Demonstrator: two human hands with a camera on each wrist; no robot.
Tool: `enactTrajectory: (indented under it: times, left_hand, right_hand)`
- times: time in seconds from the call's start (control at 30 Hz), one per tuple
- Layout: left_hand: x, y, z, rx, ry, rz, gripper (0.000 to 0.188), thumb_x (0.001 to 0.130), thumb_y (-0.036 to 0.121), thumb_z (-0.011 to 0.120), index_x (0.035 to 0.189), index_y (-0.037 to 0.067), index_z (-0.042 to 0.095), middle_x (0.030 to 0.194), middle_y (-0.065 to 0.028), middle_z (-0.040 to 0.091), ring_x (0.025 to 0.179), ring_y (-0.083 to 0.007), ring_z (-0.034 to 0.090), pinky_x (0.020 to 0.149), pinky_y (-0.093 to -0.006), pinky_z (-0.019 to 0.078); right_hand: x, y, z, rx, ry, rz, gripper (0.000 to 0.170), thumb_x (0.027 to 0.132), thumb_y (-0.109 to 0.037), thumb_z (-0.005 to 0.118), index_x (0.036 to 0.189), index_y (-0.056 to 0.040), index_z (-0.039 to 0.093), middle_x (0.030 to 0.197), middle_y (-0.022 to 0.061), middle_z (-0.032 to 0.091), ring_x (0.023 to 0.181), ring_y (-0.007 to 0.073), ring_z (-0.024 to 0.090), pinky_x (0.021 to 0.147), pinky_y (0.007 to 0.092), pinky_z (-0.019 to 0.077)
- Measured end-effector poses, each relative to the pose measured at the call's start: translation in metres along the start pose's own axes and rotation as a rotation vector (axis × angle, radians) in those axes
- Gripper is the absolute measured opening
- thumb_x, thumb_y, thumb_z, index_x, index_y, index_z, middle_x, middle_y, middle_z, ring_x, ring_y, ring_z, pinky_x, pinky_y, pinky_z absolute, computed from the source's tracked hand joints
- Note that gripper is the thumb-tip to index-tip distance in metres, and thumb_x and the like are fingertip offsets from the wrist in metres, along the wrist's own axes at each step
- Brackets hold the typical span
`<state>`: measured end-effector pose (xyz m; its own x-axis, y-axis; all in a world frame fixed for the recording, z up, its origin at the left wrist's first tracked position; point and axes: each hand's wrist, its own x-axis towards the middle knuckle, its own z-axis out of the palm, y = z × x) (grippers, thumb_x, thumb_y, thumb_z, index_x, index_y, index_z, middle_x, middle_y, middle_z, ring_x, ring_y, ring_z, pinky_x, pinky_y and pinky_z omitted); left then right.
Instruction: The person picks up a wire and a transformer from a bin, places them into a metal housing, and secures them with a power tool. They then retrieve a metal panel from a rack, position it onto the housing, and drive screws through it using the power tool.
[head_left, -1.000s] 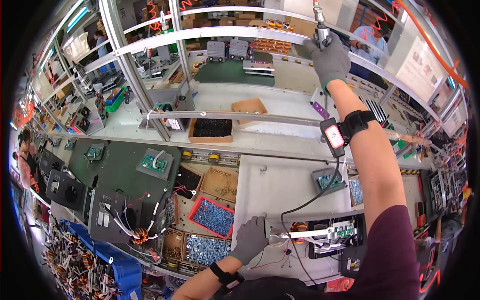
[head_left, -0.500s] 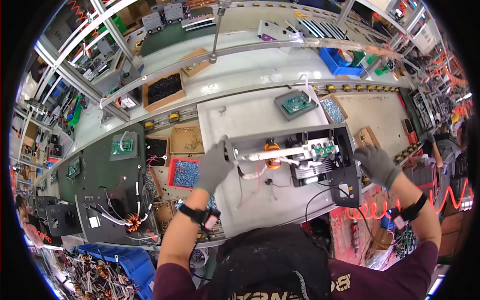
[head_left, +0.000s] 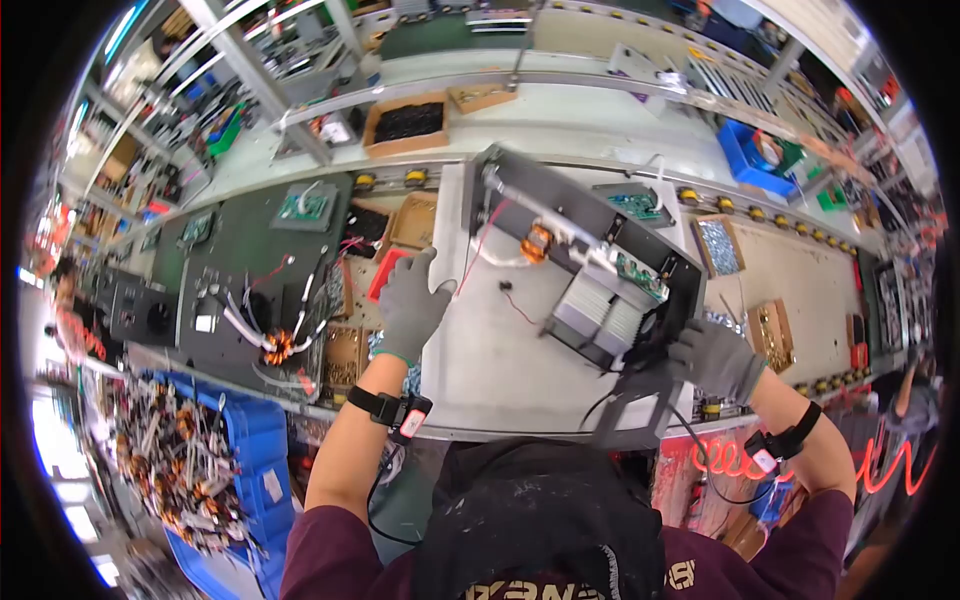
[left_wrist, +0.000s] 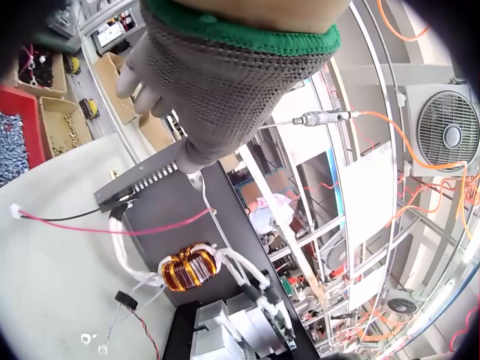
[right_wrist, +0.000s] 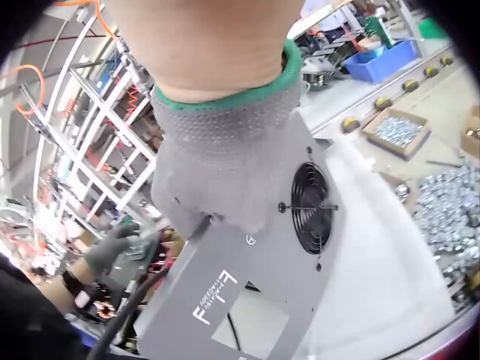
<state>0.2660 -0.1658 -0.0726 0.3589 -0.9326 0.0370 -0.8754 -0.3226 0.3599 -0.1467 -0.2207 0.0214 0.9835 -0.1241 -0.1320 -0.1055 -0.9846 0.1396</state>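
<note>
A dark metal case [head_left: 575,215] lies slanted on the white work surface, holding a copper-wound coil [head_left: 536,241], a finned heat sink [head_left: 598,315] and a green circuit board. My gloved left hand [head_left: 412,300] is off the case's left side, fingers spread and holding nothing; in the left wrist view the hand [left_wrist: 217,90] overlaps the case's end. My gloved right hand [head_left: 715,358] grips the case's near right end. In the right wrist view that hand [right_wrist: 225,165] covers part of the end panel [right_wrist: 262,262], beside its round fan grille [right_wrist: 312,208]; its fingertips are hidden.
Screw bins, including a red one [head_left: 388,272], stand left of the white surface [head_left: 450,390]. Another circuit board [head_left: 635,203] lies behind the case. A second dark unit [head_left: 215,312] sits at left, above a blue crate [head_left: 258,430]. A metal rail crosses behind.
My right hand has come down from the overhead tool to the case. The case has turned, its left end swinging away from me. My left hand has let go of that end.
</note>
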Motion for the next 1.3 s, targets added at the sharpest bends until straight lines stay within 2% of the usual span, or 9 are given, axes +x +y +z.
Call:
enactTrajectory:
  times: [0.23,0.37,0.53,0.6,0.63,0.73,0.77,0.93,1.3]
  left_hand:
    - [-0.101,-0.048,-0.045,0.023,0.179,-0.257,0.051,0.073,0.027,0.071,0.120,0.015,0.056,0.117,-0.0091,0.056,0.102,-0.0298,0.059,0.083,-0.0401,0.0474]
    - [-0.196,-0.075,-0.072,-0.043,0.166,-0.479,0.046,0.074,0.025,0.068,0.118,0.014,0.058,0.111,-0.0099,0.056,0.104,-0.0312,0.055,0.087,-0.0418,0.0451]
    - [-0.299,-0.096,-0.081,-0.152,0.167,-0.674,0.044,0.074,0.026,0.068,0.115,0.014,0.059,0.116,-0.0120,0.055,0.109,-0.0329,0.053,0.089,-0.0418,0.0445]
    - [-0.329,-0.113,-0.068,-0.104,0.199,-0.683,0.038,0.074,0.027,0.064,0.109,0.013,0.061,0.113,-0.0136,0.058,0.107,-0.0319,0.054,0.090,-0.0426,0.0437]
    - [-0.343,-0.116,-0.070,-0.106,0.229,-0.664,0.038,0.075,0.030,0.062,0.109,0.012,0.061,0.110,-0.0144,0.059,0.106,-0.0311,0.055,0.091,-0.0423,0.0430]
    - [-0.385,-0.128,-0.079,-0.198,0.195,-0.893,0.041,0.078,0.030,0.063,0.116,0.014,0.059,0.111,-0.0134,0.058,0.107,-0.0319,0.055,0.091,-0.0441,0.0437]
    - [-0.397,-0.138,-0.078,-0.236,0.178,-0.941,0.042,0.078,0.031,0.065,0.117,0.014,0.058,0.112,-0.0128,0.057,0.107,-0.0324,0.055,0.090,-0.0445,0.0442]
    - [-0.482,-0.188,-0.067,-0.320,0.234,-1.062,0.044,0.078,0.033,0.067,0.118,0.017,0.057,0.115,-0.0113,0.053,0.108,-0.0328,0.054,0.090,-0.0455,0.0449]
    - [-0.698,-0.201,-0.105,-0.318,0.465,-1.627,0.044,0.081,0.035,0.062,0.120,0.018,0.056,0.116,-0.0111,0.053,0.110,-0.0314,0.052,0.091,-0.0439,0.0430]
  right_hand:
    - [0.117,-0.014,0.004,0.742,0.412,0.242,0.026,0.072,-0.019,0.073,0.089,-0.0072,0.057,0.080,0.0100,0.059,0.071,0.0332,0.059,0.062,0.0421,0.0465]
    - [0.155,-0.057,0.038,1.019,0.345,0.403,0.033,0.075,-0.015,0.073,0.104,-0.0038,0.061,0.083,0.0102,0.067,0.073,0.0274,0.064,0.064,0.0357,0.0486]
    - [0.178,-0.081,0.095,0.972,0.467,0.366,0.032,0.076,-0.020,0.075,0.099,-0.0010,0.062,0.086,0.0150,0.067,0.080,0.0286,0.064,0.072,0.0374,0.0485]
    - [0.167,-0.076,0.068,1.007,0.216,0.583,0.073,0.075,-0.023,0.075,0.137,-0.0019,0.041,0.125,0.0175,0.055,0.106,0.0263,0.057,0.085,0.0372,0.0463]
    - [0.165,-0.063,0.050,0.922,0.154,0.495,0.085,0.077,-0.019,0.072,0.146,-0.0033,0.024,0.140,0.0161,0.042,0.118,0.0253,0.048,0.093,0.0381,0.0417]
    - [0.171,-0.053,0.001,0.882,0.275,0.363,0.065,0.085,-0.011,0.058,0.144,-0.0078,0.032,0.138,0.0139,0.042,0.124,0.0243,0.042,0.096,0.0383,0.0388]
    - [0.178,-0.063,-0.007,0.830,0.482,0.392,0.051,0.079,-0.005,0.061,0.129,-0.0071,0.049,0.122,0.0155,0.054,0.111,0.0266,0.052,0.087,0.0368,0.0437]
    - [0.212,-0.185,-0.099,0.744,0.566,0.248,0.035,0.090,-0.022,0.063,0.111,0.0058,0.057,0.104,0.0210,0.061,0.093,0.0294,0.060,0.085,0.0398,0.0476]
    - [0.374,-0.406,-0.123,0.672,0.070,-0.880,0.026,0.090,-0.015,0.061,0.109,0.0023,0.060,0.100,0.0174,0.064,0.090,0.0302,0.062,0.082,0.0371,0.0491]
